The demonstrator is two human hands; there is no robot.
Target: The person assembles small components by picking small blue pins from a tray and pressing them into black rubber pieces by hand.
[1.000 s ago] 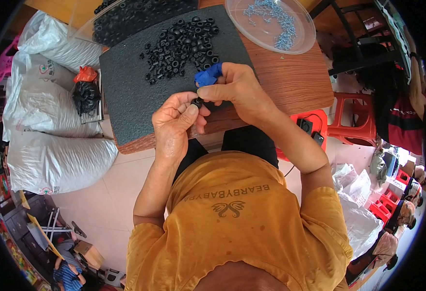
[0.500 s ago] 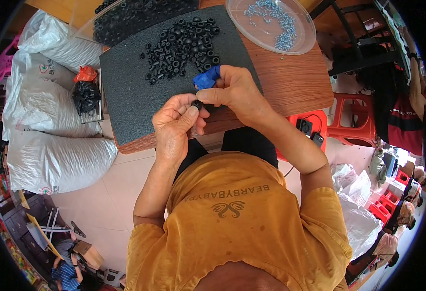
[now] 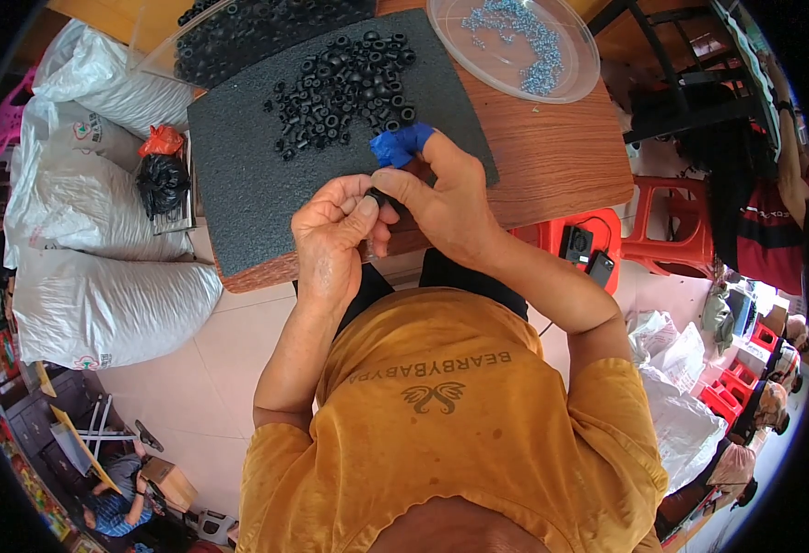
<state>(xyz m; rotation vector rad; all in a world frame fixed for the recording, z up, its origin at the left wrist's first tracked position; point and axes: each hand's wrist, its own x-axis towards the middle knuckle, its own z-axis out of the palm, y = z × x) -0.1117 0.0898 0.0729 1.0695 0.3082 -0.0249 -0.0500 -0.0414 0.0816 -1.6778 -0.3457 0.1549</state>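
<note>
My left hand [image 3: 329,229] pinches a small round black part [image 3: 377,195] between thumb and fingertips, just over the near edge of the table. Close against it is my right hand [image 3: 450,194], its thumb tip meeting the part. Blue tape [image 3: 399,146] wraps the right index finger, which is bent. Whatever lies inside the right hand's curled fingers is hidden. Beyond both hands, a loose pile of small black hollow parts [image 3: 349,83] is spread over a dark grey foam mat [image 3: 238,166].
A clear bin [image 3: 160,46] of black parts stands behind the mat. On the wooden table [image 3: 552,157], a round clear tray [image 3: 593,69] holds small bluish metal pieces. White sacks [image 3: 118,304] are stacked at left; red stools [image 3: 667,226] stand at right.
My right hand has tipped slightly, its taped index finger shifting a little to the right and its thumb settling onto the black part. My left hand has barely moved.
</note>
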